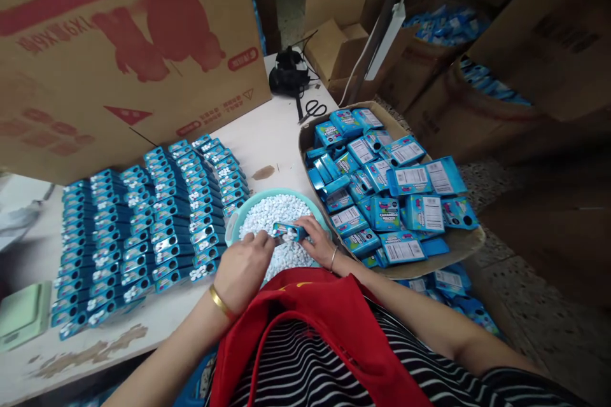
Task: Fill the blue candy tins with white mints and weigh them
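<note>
My right hand [315, 241] grips a small blue candy box [282, 227] tilted over a turquoise bowl [232, 224]. White candies show at the box's opening. Small white candies [274, 208] fill the bowl. My left hand [245, 265] is closed at the bowl's left side, its fingertips close to the box; what it pinches, if anything, is hidden. Left of the bowl, blue candy boxes [165, 229] stand in several packed rows, many with white candies at their openings. To the right, a cardboard tray [461, 245] holds a heap of blue boxes [384, 213].
A large printed carton [133, 44] rises behind the rows. Scissors [315, 108] and a black object [287, 73] lie at the table's far end. A pale green scale [23, 315] sits at the left edge. Cartons of blue packs [449, 24] stand on the floor.
</note>
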